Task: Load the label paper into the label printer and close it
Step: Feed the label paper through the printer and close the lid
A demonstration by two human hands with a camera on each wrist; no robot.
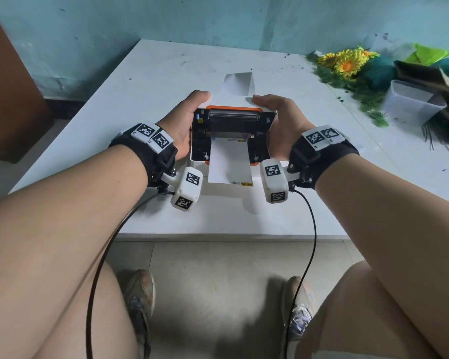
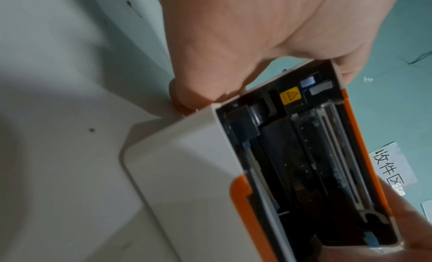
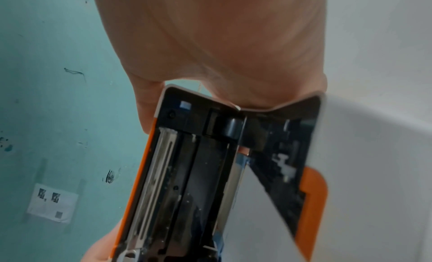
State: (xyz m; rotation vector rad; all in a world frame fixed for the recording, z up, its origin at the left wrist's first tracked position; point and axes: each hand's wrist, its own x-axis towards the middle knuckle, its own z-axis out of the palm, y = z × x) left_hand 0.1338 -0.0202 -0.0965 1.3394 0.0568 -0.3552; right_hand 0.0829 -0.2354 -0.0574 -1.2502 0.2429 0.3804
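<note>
- Head view: the label printer sits on the white table, its lid raised.
- Label paper lies in the open bay, trailing over the near edge.
- The left hand grips the lid's left end; the right hand grips its right end.
- Artificial sunflowers and a clear plastic tub lie far right.

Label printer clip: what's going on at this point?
A person has both hands on the label printer's open lid, left hand on its left edge, right hand on its right. A strip of label paper lies in the bay and runs out toward the person. The lid is not yet closed.
</note>
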